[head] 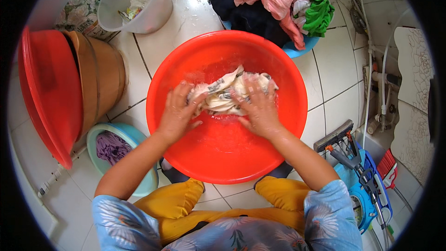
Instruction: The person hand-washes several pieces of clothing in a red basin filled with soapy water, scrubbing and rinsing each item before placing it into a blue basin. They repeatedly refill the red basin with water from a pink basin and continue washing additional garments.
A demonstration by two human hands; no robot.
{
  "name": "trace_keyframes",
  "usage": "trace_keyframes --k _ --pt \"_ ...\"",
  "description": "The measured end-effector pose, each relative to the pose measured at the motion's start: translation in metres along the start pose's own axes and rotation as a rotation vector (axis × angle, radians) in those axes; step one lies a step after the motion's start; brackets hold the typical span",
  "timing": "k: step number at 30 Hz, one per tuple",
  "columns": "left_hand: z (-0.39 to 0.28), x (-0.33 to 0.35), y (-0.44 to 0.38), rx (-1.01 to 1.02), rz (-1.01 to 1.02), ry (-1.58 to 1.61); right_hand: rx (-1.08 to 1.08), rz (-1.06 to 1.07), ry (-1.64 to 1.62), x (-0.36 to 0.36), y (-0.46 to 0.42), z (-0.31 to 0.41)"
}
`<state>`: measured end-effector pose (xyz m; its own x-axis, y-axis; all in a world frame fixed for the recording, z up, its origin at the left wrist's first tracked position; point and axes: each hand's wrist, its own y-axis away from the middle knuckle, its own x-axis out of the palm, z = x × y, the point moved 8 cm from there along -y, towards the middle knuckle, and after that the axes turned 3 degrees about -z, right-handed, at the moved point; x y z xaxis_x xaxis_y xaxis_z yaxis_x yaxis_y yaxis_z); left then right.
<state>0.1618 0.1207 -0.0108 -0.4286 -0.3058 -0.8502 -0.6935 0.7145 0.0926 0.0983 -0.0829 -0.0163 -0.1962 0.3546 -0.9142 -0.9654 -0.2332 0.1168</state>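
A wet cream cloth (220, 98) with dark printed marks lies bunched in shallow water inside a large red plastic basin (223, 164). My left hand (181, 108) is palm down at the cloth's left end, fingers spread and touching it. Over the cloth's right part lies my right hand (259, 109), its fingers also apart. Both hands are wet and somewhat blurred, and neither is visibly closed around the fabric. The fingertips partly hide the cloth's two ends.
Beyond the basin, a blue tub (303, 53) holds pink, black and green clothes. A translucent bucket (156, 12) stands far left. Nearer are a wooden bucket (104, 66), red basins (52, 94) and a pale tub (92, 139) with purple cloth. Mops (355, 164) stand right.
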Motion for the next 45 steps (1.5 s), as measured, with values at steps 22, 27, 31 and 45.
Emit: trace_keyframes --k 22,27,31,45 --pt "0.052 0.017 -0.052 -0.447 0.051 0.473 0.261 0.037 0.025 -0.021 -0.069 -0.034" --pt "0.02 -0.026 -0.008 -0.027 -0.024 -0.099 0.241 0.097 0.358 -0.027 -0.004 -0.034" --pt "-0.011 -0.003 -0.019 -0.018 -0.036 -0.107 0.132 0.037 0.222 0.015 -0.011 0.007" --pt "0.077 0.15 -0.065 -0.912 0.262 0.551 0.216 0.431 -0.069 0.086 -0.103 -0.029"
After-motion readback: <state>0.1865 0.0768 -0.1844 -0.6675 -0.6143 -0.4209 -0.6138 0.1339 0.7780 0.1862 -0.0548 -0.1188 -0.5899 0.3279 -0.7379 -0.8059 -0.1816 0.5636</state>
